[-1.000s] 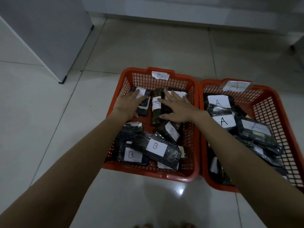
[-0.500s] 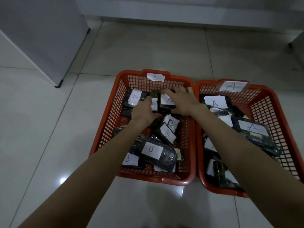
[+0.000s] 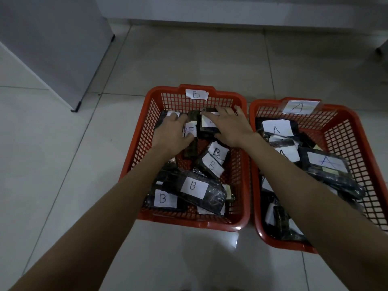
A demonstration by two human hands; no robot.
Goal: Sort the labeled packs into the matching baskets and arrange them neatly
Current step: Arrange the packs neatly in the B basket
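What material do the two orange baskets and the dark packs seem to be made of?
Baskets: apparently moulded plastic, judging by the uniform grid walls and smooth, slightly glossy rims. Dark packs: seemingly wrapped in thin clear plastic film that is crinkled and catches light; contents unclear.

A home, seemingly: pale tiled floor [image 3: 63, 164]; grey cabinet [image 3: 52, 43] on feet.

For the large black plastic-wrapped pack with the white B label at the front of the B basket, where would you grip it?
Grip the large black plastic-wrapped pack across its two long edges, coming from above. It lies flat, on top of the other packs in the red mesh B basket, label up, with its upper face clear. Both hands are busy at the far end.
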